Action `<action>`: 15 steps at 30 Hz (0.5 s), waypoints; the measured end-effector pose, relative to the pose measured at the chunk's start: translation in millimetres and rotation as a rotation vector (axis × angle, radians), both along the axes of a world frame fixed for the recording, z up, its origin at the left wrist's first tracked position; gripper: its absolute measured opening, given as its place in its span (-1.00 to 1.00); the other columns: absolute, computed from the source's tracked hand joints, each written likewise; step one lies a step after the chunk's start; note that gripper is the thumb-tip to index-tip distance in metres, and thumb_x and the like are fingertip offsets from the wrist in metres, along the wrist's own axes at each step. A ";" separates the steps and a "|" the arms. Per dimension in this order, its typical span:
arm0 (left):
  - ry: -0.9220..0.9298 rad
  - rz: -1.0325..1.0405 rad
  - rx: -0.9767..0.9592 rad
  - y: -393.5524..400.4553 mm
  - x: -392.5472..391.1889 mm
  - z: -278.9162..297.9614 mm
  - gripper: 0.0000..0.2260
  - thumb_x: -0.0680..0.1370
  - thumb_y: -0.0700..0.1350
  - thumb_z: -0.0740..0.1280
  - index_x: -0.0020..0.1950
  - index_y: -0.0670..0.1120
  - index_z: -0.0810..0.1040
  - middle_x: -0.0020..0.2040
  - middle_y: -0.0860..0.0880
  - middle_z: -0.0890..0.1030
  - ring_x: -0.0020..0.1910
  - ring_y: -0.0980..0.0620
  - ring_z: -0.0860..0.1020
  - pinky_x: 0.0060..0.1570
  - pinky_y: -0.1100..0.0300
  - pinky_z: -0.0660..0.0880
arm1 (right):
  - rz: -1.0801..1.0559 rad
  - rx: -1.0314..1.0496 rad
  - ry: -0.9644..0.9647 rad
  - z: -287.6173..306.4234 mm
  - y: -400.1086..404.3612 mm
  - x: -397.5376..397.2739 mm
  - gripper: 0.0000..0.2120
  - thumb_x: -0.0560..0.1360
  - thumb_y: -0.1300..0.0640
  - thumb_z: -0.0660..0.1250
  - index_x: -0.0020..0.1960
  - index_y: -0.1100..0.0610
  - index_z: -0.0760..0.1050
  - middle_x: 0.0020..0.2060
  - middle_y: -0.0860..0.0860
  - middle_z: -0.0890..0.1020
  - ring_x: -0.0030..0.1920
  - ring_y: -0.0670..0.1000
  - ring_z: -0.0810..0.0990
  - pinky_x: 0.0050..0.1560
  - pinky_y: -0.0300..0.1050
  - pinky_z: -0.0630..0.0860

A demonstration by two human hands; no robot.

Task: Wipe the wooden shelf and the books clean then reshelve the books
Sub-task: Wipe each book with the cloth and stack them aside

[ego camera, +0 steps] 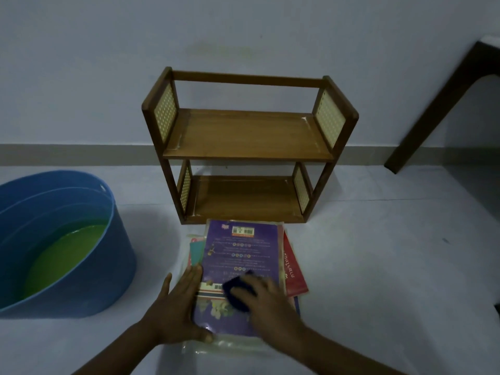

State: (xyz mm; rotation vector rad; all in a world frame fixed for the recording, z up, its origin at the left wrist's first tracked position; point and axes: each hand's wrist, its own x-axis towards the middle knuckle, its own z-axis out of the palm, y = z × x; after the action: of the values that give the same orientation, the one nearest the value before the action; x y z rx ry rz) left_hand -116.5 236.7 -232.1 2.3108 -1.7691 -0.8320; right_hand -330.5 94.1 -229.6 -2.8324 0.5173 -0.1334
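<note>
A small two-tier wooden shelf (247, 136) with woven side panels stands against the wall, both boards bare. In front of it a pile of books lies flat on the floor, a purple book (240, 255) on top, a red one (293, 269) sticking out on the right. My left hand (177, 307) lies flat on the purple book's left edge, fingers spread. My right hand (266, 301) presses a dark blue cloth (239, 292) onto the lower part of the purple cover; the hand is blurred.
A blue plastic tub (67, 266) holding greenish water sits on the floor to the left of the books. A dark wooden furniture leg (433, 109) leans in at the upper right. The floor is pale, with a grey skirting along the wall.
</note>
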 end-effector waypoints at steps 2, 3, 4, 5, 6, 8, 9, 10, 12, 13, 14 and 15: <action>-0.080 -0.090 0.042 1.4 3.5 3.7 0.25 0.20 0.56 0.29 0.38 0.00 -0.55 0.44 0.05 -0.48 0.48 -0.01 -0.43 0.32 0.06 -0.56 | -0.209 0.031 -0.008 0.0 -33.0 -12.5 -0.45 0.38 0.03 0.40 0.35 -0.10 0.38 0.34 0.02 0.47 0.21 0.13 0.52 0.16 0.00 0.56; -0.126 -0.143 0.057 1.4 3.6 7.6 0.25 0.20 0.56 0.28 0.39 0.00 -0.56 0.42 0.01 -0.53 0.46 -0.04 -0.47 0.27 0.09 -0.60 | -0.336 0.038 -0.009 1.9 -49.8 -19.5 -0.50 0.47 0.01 0.32 0.39 -0.07 0.35 0.38 0.04 0.42 0.29 0.14 0.44 0.24 0.03 0.50; -0.152 -0.185 0.055 1.7 2.7 10.0 0.23 0.21 0.54 0.29 0.41 0.03 -0.53 0.41 -0.01 -0.56 0.44 -0.04 -0.50 0.27 0.08 -0.60 | -0.465 0.067 0.006 3.4 -64.6 -27.0 -0.52 0.53 0.02 0.26 0.43 -0.03 0.32 0.41 0.06 0.36 0.33 0.14 0.37 0.29 0.04 0.46; -0.170 -0.229 0.028 1.1 -0.7 11.3 0.17 0.24 0.50 0.29 0.45 0.09 -0.48 0.44 -0.02 -0.55 0.44 -0.04 -0.50 0.31 0.04 -0.56 | -0.579 0.080 0.010 3.9 -78.6 -35.7 -0.53 0.55 0.05 0.24 0.44 0.01 0.30 0.42 0.09 0.33 0.34 0.16 0.32 0.30 0.07 0.44; -0.199 -0.280 -0.039 0.1 -5.9 11.1 0.10 0.28 0.46 0.28 0.50 0.11 -0.39 0.49 -0.03 -0.47 0.47 -0.05 -0.46 0.36 -0.04 -0.47 | -0.669 0.091 0.013 3.2 -89.3 -43.6 -0.53 0.55 0.09 0.25 0.45 0.06 0.30 0.42 0.12 0.32 0.33 0.19 0.31 0.28 0.09 0.44; -0.320 -0.443 -0.100 -3.7 -18.1 6.3 -0.07 0.36 0.41 0.25 0.57 0.09 -0.11 0.58 -0.11 -0.15 0.55 -0.15 -0.15 0.41 -0.20 -0.16 | -0.753 0.128 0.048 -1.2 -100.1 -52.4 -0.54 0.55 0.17 0.26 0.44 0.14 0.31 0.41 0.18 0.32 0.30 0.23 0.32 0.24 0.12 0.46; -0.377 -0.490 -0.060 -5.9 -24.3 4.3 -0.13 0.37 0.36 0.26 0.57 0.04 0.05 0.58 -0.14 0.01 0.54 -0.20 0.03 0.40 -0.26 0.03 | -0.718 0.165 0.055 -3.8 -100.2 -54.2 -0.56 0.55 0.17 0.23 0.42 0.16 0.34 0.39 0.20 0.35 0.29 0.24 0.36 0.24 0.12 0.46; -0.412 -0.495 -0.050 -7.8 -29.8 2.6 -0.20 0.38 0.29 0.28 0.54 0.00 0.17 0.56 -0.16 0.08 0.50 -0.24 0.17 0.36 -0.28 0.21 | -0.637 0.215 0.056 -8.1 -99.0 -55.3 -0.59 0.55 0.14 0.19 0.38 0.19 0.39 0.35 0.22 0.40 0.26 0.23 0.41 0.24 0.12 0.46; -0.487 -0.512 -0.123 -8.1 -35.0 -0.2 -0.43 0.49 0.12 0.19 0.47 -0.05 0.31 0.51 -0.20 0.15 0.40 -0.26 0.34 0.19 -0.26 0.47 | -0.506 0.295 0.072 -12.7 -97.7 -56.8 -0.60 0.54 0.12 0.13 0.34 0.21 0.44 0.31 0.20 0.47 0.24 0.20 0.49 0.26 0.09 0.44; -0.530 -0.538 -0.200 -6.9 -34.5 0.0 -0.55 0.59 0.04 0.07 0.45 -0.06 0.34 0.49 -0.20 0.25 0.36 -0.26 0.41 0.10 -0.24 0.53 | -0.515 0.330 0.097 -11.8 -100.6 -56.9 -0.61 0.56 0.14 0.14 0.36 0.19 0.42 0.33 0.17 0.46 0.25 0.18 0.49 0.28 0.07 0.43; -0.554 -0.560 -0.279 -4.5 -32.2 -1.6 -0.59 0.66 -0.04 -0.06 0.45 -0.07 0.34 0.45 -0.18 0.36 0.32 -0.25 0.46 0.06 -0.21 0.55 | -0.561 0.374 0.122 -9.4 -105.0 -56.5 -0.61 0.58 0.16 0.15 0.40 0.16 0.38 0.36 0.14 0.44 0.27 0.15 0.48 0.29 0.06 0.42; -0.571 -0.585 -0.318 -2.2 -29.4 0.6 -0.58 0.68 -0.09 -0.15 0.44 -0.07 0.34 0.40 -0.15 0.45 0.31 -0.22 0.49 0.05 -0.19 0.56 | -0.608 0.409 0.145 -6.4 -110.3 -57.0 -0.59 0.58 0.17 0.16 0.43 0.12 0.33 0.39 0.12 0.41 0.30 0.12 0.46 0.31 0.06 0.42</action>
State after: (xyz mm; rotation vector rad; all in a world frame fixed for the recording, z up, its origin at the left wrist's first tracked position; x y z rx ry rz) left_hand -146.0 234.5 -231.6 1.9470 -2.6384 0.1179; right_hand -387.5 -16.2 -235.9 -2.2205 1.2641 0.0626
